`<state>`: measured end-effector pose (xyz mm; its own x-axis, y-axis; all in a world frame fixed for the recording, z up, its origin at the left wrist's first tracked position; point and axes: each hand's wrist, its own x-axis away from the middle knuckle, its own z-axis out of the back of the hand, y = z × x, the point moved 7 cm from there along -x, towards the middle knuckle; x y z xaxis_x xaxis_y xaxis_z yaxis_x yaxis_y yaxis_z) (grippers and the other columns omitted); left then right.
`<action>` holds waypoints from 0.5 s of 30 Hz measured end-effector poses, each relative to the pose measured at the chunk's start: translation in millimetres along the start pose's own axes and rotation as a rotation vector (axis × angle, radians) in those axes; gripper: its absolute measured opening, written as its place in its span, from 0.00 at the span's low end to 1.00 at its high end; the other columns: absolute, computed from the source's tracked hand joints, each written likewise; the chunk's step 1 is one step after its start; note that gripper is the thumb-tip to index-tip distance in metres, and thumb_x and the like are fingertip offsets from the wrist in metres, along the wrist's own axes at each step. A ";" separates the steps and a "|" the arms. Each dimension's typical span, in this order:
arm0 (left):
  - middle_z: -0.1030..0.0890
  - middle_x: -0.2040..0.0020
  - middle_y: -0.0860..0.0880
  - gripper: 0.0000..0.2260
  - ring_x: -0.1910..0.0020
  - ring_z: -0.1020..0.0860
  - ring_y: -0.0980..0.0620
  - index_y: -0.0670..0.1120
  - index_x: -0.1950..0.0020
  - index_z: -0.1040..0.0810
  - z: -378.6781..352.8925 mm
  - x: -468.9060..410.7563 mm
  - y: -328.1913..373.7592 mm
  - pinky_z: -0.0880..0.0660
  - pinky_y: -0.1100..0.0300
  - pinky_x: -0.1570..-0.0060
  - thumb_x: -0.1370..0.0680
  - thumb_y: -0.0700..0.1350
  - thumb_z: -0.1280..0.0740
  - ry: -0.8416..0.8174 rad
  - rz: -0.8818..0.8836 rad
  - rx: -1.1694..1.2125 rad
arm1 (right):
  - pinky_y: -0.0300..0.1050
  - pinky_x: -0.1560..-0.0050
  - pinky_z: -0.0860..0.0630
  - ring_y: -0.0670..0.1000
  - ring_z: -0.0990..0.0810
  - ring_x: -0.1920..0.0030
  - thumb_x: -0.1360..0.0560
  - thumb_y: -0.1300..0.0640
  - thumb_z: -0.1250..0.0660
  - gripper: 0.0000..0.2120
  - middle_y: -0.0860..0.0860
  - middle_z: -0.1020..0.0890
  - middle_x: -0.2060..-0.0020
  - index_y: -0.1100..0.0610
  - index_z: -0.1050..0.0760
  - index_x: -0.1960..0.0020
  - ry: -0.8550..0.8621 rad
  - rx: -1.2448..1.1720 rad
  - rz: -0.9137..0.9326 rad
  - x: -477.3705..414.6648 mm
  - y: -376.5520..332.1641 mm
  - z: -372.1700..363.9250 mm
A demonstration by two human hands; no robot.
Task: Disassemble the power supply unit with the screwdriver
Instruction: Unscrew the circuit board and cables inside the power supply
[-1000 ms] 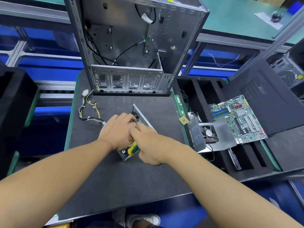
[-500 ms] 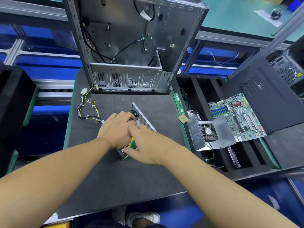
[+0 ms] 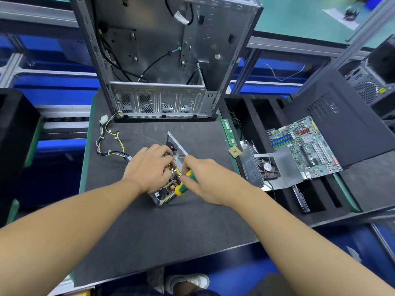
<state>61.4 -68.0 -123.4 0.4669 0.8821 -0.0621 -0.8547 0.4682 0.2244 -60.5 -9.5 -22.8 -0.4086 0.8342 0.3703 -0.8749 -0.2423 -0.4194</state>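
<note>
Right hand (image 3: pixel 205 182) has drawn back, exposing the green-and-yellow screwdriver (image 3: pixel 184 183) gripped in its curled fingers. Left hand (image 3: pixel 149 167) curls over the opened power supply unit (image 3: pixel 164 194), holding it on the table (image 3: pixel 149 242).

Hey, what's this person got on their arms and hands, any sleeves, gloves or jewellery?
Nothing worn shows. The left hand and right hand have no gloves or rings, the wrists no watch or band, and the left forearm and right forearm are uncovered, with no sleeve in view.
</note>
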 end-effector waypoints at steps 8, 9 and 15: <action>0.27 0.40 0.62 0.12 0.37 0.33 0.56 0.62 0.47 0.20 0.3 -5.3 -0.7 0.41 0.58 0.41 0.28 0.49 0.35 -0.074 -0.011 0.172 | 0.46 0.70 0.34 0.51 0.32 0.72 0.21 0.48 0.38 0.07 0.49 0.28 0.68 0.51 0.29 0.52 0.170 -0.087 -0.104 18.1 31.4 54.6; 0.28 0.40 0.62 0.14 0.36 0.34 0.57 0.62 0.46 0.20 2.6 -5.7 1.7 0.45 0.59 0.39 0.28 0.48 0.33 -0.081 -0.027 0.220 | 0.46 0.70 0.34 0.51 0.32 0.72 0.21 0.49 0.37 0.07 0.50 0.27 0.68 0.52 0.29 0.53 0.204 -0.098 -0.119 20.0 36.5 63.8; 0.21 0.45 0.59 0.19 0.45 0.26 0.59 0.56 0.35 0.22 18.0 -9.5 51.8 0.33 0.57 0.43 0.26 0.57 0.28 -0.121 -0.188 0.368 | 0.48 0.68 0.28 0.51 0.29 0.71 0.23 0.49 0.37 0.06 0.54 0.22 0.65 0.51 0.28 0.56 0.344 -0.187 -0.190 31.7 58.0 98.6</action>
<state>16.8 -53.0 -93.7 0.6492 0.7602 -0.0255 -0.6243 0.5516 0.5531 -149.9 -45.9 46.4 -0.1070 0.9794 0.1710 -0.8512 -0.0014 -0.5249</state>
